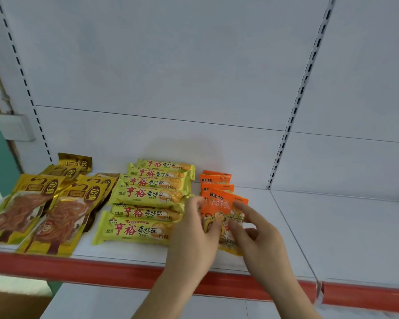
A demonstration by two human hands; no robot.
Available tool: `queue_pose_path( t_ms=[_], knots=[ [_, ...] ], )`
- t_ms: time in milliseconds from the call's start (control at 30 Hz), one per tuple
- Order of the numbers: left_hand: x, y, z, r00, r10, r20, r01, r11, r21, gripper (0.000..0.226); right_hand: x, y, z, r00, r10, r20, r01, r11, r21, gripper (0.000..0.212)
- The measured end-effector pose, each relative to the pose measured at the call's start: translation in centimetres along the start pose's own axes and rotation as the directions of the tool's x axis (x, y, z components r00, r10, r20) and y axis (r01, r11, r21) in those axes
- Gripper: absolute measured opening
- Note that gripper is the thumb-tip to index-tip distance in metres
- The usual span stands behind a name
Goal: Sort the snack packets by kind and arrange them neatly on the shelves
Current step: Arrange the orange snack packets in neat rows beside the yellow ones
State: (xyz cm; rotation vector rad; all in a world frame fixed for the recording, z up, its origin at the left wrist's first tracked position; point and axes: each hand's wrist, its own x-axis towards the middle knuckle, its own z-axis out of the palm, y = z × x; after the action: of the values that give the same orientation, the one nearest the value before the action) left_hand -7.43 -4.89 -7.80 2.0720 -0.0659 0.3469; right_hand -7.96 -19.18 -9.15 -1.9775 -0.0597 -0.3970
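While both hands reach over the white shelf with its red front edge, the head view shows them meeting at the front orange packet, which lies at the near end of a short row of orange packets running back toward the rear panel. The left hand has its fingers curled along the packet's left side, thumb on the wrapper's face, so it appears to hold that edge. The right hand comes in from the other side with fingers bent, its fingertips touching the packet's right edge; motion blur makes it unclear whether they pinch it or merely rest there. Just left of the orange row, a stack of long yellow biscuit packets lies crosswise in an overlapping column. Farther left, golden pouches are spread in two overlapping lines near the shelf's end. A slotted upright divides this bay from the next one on the right.
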Motion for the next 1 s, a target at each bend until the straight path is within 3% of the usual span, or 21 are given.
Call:
queue_pose_path(
  t_ms=[67,100,200,333,467,633,767,1000],
  knots=[
    [-0.3,-0.3,0.3,0.975,0.224,0.01,-0.217,0.931,0.293,0.052,0.4,0.7,0.2,0.997,-0.071,-0.007,0.069,0.984,-0.163,0.037],
    [-0.4,-0.5,0.5,0.964,0.265,0.03,-0.256,0.888,0.382,0.058,0.3,1.1,0.3,0.992,-0.128,0.009,0.125,0.957,-0.263,0.036],
    [-0.9,-1.1,1.3,0.971,0.214,0.11,-0.237,0.772,0.589,0.06,0.0,2.5,0.9,0.968,-0.231,0.102,0.248,0.799,-0.548,0.038],
    [-1.0,-2.5,2.5,0.96,0.232,0.159,-0.275,0.659,0.701,0.057,0.0,2.0,0.9,0.978,-0.061,0.2,0.191,0.655,-0.731,0.057],
    [-0.8,-2.9,2.6,0.937,0.32,0.143,-0.321,0.617,0.719,0.044,-0.5,1.4,0.2,0.949,0.043,0.311,0.232,0.574,-0.786,0.077],
    [-0.9,-3.3,2.2,0.933,0.332,0.137,-0.326,0.622,0.712,0.028,-0.7,1.3,0.4,0.945,0.055,0.321,0.239,0.553,-0.798,0.074],
    [-0.7,-3.0,1.8,0.919,0.379,0.107,-0.354,0.678,0.644,0.031,-1.0,1.4,0.2,0.974,0.001,0.226,0.178,0.611,-0.772,0.074],
    [-1.2,-1.1,3.3,0.895,0.438,0.08,-0.405,0.725,0.557,0.052,-2.8,1.9,-3.2,0.996,-0.087,0.02,0.065,0.549,-0.833,0.071]
  ],
)
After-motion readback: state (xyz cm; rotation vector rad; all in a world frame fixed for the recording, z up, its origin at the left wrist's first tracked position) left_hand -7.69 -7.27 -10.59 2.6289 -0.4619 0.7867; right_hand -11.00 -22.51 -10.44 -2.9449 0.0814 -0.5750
